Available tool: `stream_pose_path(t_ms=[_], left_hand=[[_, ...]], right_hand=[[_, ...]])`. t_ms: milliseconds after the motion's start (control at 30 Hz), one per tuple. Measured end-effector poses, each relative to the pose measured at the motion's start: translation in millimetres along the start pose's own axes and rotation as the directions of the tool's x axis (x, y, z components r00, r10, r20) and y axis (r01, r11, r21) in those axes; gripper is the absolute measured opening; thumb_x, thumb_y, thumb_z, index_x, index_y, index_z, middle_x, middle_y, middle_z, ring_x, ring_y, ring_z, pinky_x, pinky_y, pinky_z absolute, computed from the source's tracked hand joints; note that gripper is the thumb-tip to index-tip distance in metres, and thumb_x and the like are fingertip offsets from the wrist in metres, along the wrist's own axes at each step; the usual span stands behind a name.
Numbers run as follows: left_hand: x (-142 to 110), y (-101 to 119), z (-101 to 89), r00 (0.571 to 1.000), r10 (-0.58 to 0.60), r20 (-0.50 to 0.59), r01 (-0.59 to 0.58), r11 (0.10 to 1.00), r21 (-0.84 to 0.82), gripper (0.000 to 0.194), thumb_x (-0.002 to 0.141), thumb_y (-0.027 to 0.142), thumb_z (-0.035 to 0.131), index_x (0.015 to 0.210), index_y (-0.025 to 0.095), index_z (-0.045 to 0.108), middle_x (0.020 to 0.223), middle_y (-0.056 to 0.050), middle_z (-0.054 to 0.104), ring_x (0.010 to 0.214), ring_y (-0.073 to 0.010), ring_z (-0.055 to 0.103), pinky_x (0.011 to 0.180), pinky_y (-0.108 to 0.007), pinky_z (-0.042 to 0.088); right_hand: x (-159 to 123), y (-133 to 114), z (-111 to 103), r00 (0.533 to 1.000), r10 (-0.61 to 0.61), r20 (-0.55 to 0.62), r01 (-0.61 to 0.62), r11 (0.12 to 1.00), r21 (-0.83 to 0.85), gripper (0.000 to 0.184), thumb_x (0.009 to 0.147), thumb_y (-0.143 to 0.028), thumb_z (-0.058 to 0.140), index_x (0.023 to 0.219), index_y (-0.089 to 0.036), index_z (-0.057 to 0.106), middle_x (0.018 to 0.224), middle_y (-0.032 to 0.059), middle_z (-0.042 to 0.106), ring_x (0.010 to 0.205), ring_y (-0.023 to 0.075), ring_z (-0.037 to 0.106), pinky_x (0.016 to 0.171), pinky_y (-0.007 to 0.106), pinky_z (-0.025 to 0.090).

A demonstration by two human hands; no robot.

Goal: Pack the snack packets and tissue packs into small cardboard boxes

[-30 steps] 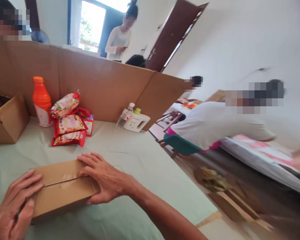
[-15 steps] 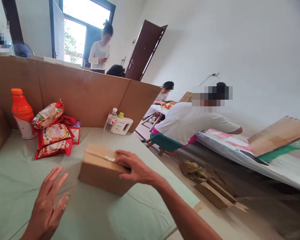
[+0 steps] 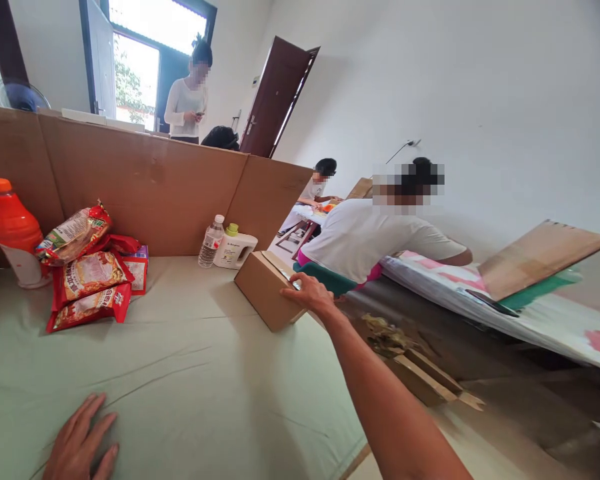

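Observation:
My right hand [image 3: 310,293] grips the near right end of a brown cardboard box [image 3: 263,290], which sits by the right edge of the cloth-covered table [image 3: 180,387]. Just behind the box stand a white jug with a green cap [image 3: 234,251] and a clear plastic bottle with a white cap [image 3: 211,241]. Low at the left, my left hand [image 3: 83,440] rests palm down near the cloth, fingers spread and holding nothing. Beyond it lie several red snack packets [image 3: 93,277] and a small red and purple box [image 3: 139,270], beside an orange bottle [image 3: 15,230].
A cardboard partition [image 3: 145,187] stands along the table's back. To the right, a person in a white shirt [image 3: 360,240] leans over another table [image 3: 555,327]. An open cardboard box [image 3: 425,377] lies on the floor. Other people are farther back.
My right hand has carried the cardboard box right and back, turning it toward the table's right edge. My left hand has lowered toward the cloth. The view has shifted slightly right.

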State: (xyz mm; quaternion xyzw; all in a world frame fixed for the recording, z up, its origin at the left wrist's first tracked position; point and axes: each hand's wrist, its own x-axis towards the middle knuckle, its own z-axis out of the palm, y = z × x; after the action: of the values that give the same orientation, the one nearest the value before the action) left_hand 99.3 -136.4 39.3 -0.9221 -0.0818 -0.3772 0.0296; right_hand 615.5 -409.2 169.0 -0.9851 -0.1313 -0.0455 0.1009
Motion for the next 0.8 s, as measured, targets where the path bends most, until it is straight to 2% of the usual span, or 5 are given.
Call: stream_pose_path(t_ms=[200, 533, 667, 800], left_hand=[[5, 2, -2.9, 0.999, 0.027, -0.02, -0.027, 1.0, 0.007, 0.028, 0.096, 0.038, 0.051, 0.109, 0.024, 0.072, 0.123, -0.01, 0.072, 0.108, -0.0253, 0.069, 0.085, -0.036, 0.057], [-1, 5, 1.9, 0.999, 0.018, -0.027, -0.017, 1.0, 0.014, 0.028, 0.096, 0.036, 0.051, 0.109, 0.023, 0.072, 0.124, -0.012, 0.071, 0.111, -0.0252, 0.068, 0.088, -0.036, 0.056], [-3, 5, 3.4, 1.0, -0.001, -0.023, 0.002, 1.0, 0.001, 0.028, 0.096, 0.038, 0.052, 0.109, 0.024, 0.073, 0.125, -0.01, 0.072, 0.11, -0.0245, 0.068, 0.089, -0.035, 0.055], [-9, 3, 6.0, 0.999, -0.036, -0.007, 0.036, 0.999, -0.015, 0.029, 0.095, 0.04, 0.053, 0.111, 0.027, 0.073, 0.127, -0.007, 0.072, 0.112, -0.024, 0.068, 0.091, -0.034, 0.056]], right_hand=[[14, -7, 8, 0.998, 0.063, -0.004, -0.063, 0.998, -0.024, 0.046, 0.081, -0.049, 0.068, 0.121, -0.027, 0.067, 0.129, 0.0141, 0.063, 0.118, 0.0382, 0.061, 0.094, 0.052, 0.047], [13, -4, 8, 1.0, 0.022, 0.019, -0.021, 0.999, -0.036, 0.047, 0.081, -0.052, 0.066, 0.121, -0.027, 0.067, 0.127, 0.0147, 0.063, 0.117, 0.0383, 0.061, 0.091, 0.051, 0.048], [11, -5, 3, 0.999, -0.02, 0.04, 0.021, 0.999, -0.038, 0.045, 0.082, -0.05, 0.065, 0.121, -0.025, 0.067, 0.128, 0.0157, 0.063, 0.117, 0.039, 0.061, 0.09, 0.051, 0.048], [7, -6, -3, 0.988, -0.135, 0.073, 0.137, 0.99, -0.016, 0.041, 0.077, -0.046, 0.071, 0.113, -0.026, 0.069, 0.124, 0.0109, 0.066, 0.111, 0.0338, 0.064, 0.086, 0.043, 0.05]])
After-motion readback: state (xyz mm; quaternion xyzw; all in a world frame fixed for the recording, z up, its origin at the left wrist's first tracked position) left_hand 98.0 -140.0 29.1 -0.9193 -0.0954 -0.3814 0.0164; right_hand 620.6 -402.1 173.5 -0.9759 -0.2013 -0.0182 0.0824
